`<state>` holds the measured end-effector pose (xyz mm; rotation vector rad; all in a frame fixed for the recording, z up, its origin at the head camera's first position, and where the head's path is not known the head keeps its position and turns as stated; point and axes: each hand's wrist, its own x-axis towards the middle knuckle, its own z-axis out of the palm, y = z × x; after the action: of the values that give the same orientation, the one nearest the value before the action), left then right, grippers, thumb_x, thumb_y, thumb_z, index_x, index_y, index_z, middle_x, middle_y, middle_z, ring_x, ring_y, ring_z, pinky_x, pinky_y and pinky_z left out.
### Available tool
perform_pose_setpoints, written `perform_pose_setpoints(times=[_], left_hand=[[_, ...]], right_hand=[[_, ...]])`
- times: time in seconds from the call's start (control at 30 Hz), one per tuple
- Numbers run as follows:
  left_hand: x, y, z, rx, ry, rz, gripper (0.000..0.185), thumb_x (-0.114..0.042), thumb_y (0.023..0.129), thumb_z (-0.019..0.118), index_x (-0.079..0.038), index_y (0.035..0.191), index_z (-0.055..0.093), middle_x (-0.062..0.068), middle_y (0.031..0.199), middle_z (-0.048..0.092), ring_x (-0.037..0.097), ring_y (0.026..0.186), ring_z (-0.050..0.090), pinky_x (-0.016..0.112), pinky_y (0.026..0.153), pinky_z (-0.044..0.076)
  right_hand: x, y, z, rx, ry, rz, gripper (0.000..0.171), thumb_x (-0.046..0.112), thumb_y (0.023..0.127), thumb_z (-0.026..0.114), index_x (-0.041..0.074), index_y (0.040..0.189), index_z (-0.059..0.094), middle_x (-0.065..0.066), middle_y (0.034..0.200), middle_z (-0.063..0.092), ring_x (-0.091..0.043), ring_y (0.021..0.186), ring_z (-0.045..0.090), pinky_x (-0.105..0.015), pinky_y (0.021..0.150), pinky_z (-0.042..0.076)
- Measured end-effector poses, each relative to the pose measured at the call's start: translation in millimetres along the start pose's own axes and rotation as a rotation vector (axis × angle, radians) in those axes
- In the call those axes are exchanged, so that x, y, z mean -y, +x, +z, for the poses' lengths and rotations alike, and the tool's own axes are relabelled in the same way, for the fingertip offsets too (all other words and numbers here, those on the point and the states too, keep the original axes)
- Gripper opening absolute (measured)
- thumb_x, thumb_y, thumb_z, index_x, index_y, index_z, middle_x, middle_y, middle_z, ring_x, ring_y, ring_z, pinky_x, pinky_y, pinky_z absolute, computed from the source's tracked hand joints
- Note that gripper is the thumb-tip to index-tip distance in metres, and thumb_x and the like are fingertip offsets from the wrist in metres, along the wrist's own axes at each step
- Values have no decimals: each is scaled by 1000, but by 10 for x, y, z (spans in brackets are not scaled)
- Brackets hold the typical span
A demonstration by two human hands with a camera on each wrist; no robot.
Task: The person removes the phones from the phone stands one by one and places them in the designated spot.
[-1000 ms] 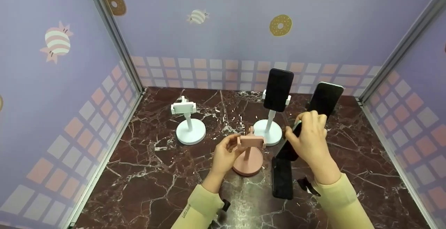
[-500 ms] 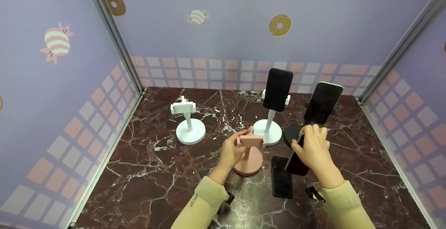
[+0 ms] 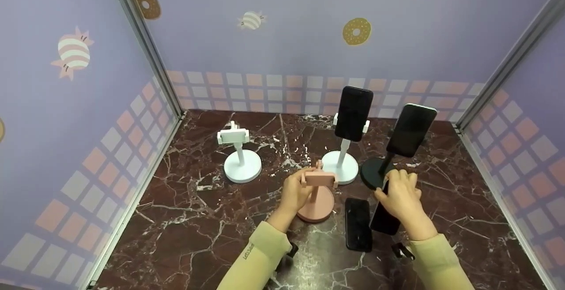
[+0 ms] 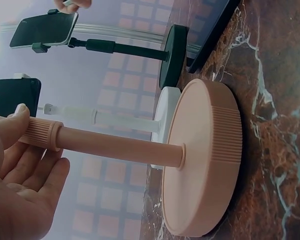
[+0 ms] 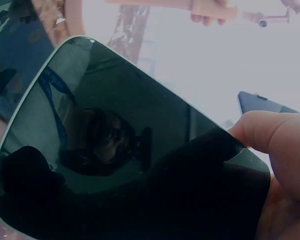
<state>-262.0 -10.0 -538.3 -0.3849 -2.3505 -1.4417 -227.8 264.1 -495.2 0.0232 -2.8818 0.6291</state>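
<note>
The right hand (image 3: 401, 195) pinches a tilted phone (image 3: 386, 220), just drawn back from the black stand (image 3: 373, 173) to beside the flat phone (image 3: 358, 225) and so in no stand, while the left hand (image 3: 294, 193) pinches the pink stand (image 3: 324, 202)

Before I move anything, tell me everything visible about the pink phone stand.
The pink phone stand looks like smooth plastic: a thick round base with a ribbed patch on its rim, a straight stem topped by a ribbed collar, and a clamp holding no phone. It stands upright on the dark marbled table, in front of a white stand. The left hand grips it by the collar.
</note>
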Motion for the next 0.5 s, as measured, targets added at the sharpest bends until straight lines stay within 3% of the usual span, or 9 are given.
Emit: perform_pose_setpoints(times=[0.37, 0.5], left_hand=[[-24, 1, 31, -50, 12, 15, 31, 2, 83, 77, 2, 113, 75, 19, 114, 77, 35, 108, 74, 40, 96, 59], [-20, 28, 4, -65, -1, 27, 26, -3, 84, 71, 2, 110, 76, 19, 106, 78, 35, 100, 76, 40, 89, 61]], right_hand=[[-242, 70, 187, 105, -42, 27, 30, 20, 86, 71, 0, 98, 53, -23, 103, 52, -49, 114, 39, -66, 72, 44], [-314, 74, 235, 160, -54, 37, 30, 21, 86, 72, 1, 96, 52, -22, 100, 51, -48, 110, 40, -64, 71, 44]])
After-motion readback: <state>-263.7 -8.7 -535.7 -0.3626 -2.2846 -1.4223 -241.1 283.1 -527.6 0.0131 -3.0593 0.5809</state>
